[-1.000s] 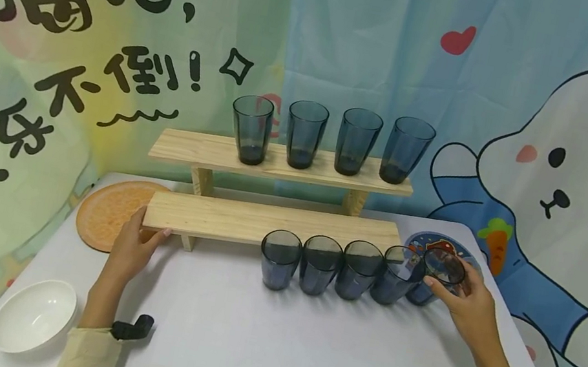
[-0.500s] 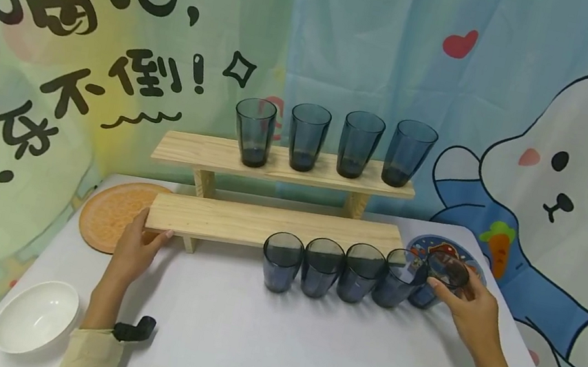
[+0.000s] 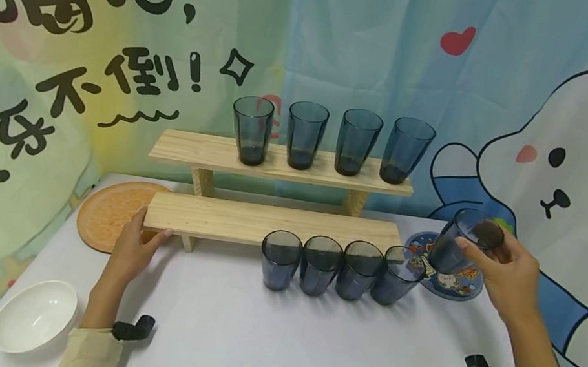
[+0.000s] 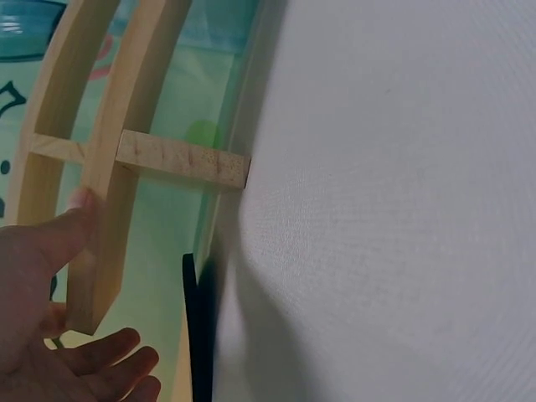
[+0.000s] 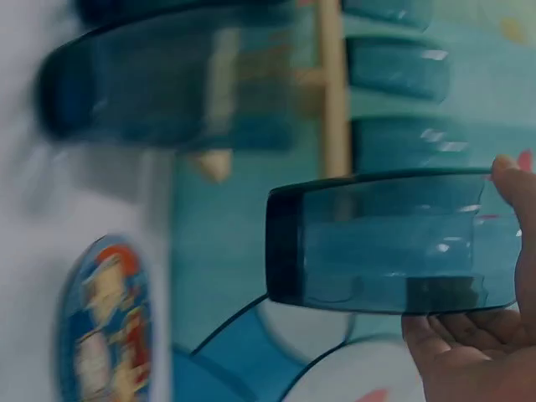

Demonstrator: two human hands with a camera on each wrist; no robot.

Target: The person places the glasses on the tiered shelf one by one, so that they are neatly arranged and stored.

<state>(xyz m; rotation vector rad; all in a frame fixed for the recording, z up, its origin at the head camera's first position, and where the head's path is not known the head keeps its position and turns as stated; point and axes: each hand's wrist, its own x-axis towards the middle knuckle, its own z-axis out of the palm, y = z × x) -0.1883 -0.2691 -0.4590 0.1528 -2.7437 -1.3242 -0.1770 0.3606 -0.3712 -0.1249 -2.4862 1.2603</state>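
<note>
My right hand (image 3: 514,275) holds a blue-tinted glass (image 3: 457,245) near its rim, thumb on one side and fingers on the other. In the right wrist view that glass (image 5: 385,243) is off the table. At the left end of the two-tier wooden shelf (image 3: 263,224), my left hand (image 3: 135,247) grips the lower board. The left wrist view has the thumb on the board (image 4: 113,218), one finger at its end and the other fingers spread loosely beside it. Several like glasses (image 3: 320,267) stand in a row before the shelf; several more (image 3: 304,136) stand on its upper board.
A blue patterned round mat (image 3: 453,284) lies at the right, under the lifted glass. An orange round mat (image 3: 111,214) lies at the left behind my hand. A white bowl (image 3: 34,316) stands at the left front of the white table (image 3: 299,355).
My right hand has lifted the rightmost glass of the front row up and to the right, over the blue mat. The left hand has stayed on the shelf.
</note>
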